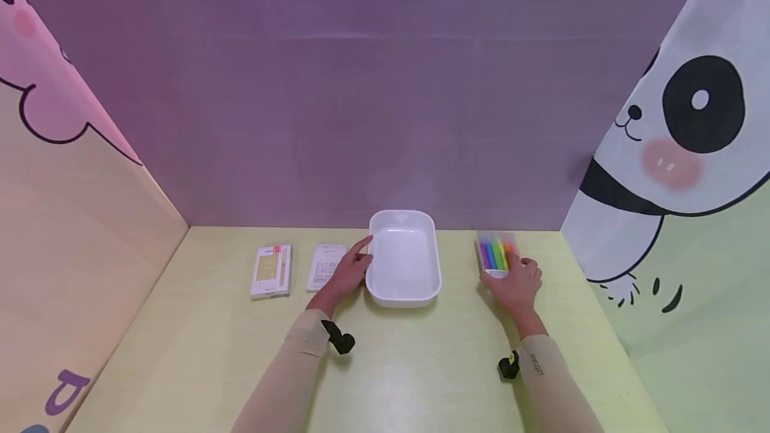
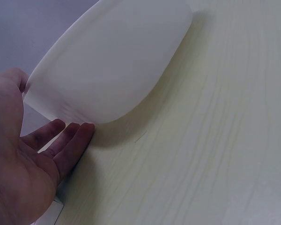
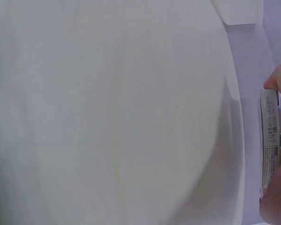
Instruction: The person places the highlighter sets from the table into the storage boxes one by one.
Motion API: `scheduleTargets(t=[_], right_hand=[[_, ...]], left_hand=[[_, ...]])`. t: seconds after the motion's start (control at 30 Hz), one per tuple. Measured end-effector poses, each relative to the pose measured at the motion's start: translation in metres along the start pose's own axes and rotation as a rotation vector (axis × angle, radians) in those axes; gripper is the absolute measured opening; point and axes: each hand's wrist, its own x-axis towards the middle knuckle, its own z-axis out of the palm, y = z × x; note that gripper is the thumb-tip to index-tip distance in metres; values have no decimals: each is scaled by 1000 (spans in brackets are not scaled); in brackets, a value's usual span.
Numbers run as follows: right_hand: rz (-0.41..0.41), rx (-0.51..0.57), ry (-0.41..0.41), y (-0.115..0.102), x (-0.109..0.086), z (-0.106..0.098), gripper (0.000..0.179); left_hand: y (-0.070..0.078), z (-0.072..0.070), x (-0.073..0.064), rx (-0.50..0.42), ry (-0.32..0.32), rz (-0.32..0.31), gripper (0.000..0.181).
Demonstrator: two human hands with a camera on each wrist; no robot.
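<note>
A white rectangular tray (image 1: 404,259) with rounded corners stands near the back of the table. At its left side is my left hand (image 1: 350,271), gripping the rim and outer wall. The left wrist view shows that hand (image 2: 28,154) with several fingertips against the tray wall (image 2: 117,61) and another digit partly hidden behind the rim. To the right, my right hand (image 1: 516,284) holds a clear box of coloured sticks (image 1: 494,252) by its near end. The right wrist view shows the box's printed side (image 3: 269,140) between the digits, most of the hand being out of frame.
Left of the tray lie a white box with a gold panel (image 1: 271,271) and a flat white printed packet (image 1: 323,266), partly behind my left hand. A purple wall (image 1: 385,119) closes off the table's back; patterned panels flank both sides.
</note>
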Motion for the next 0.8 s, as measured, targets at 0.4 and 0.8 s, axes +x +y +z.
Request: scheduleTargets(t=[0.4,0.8], right_hand=[[-29,23,85,-10,-5,-9,83],[-126,64,220,-29,-11,-23,75]], left_hand=[[5,-4,-3,-23,-63,2,51],[-3,-1,2,8,-3,2,48]])
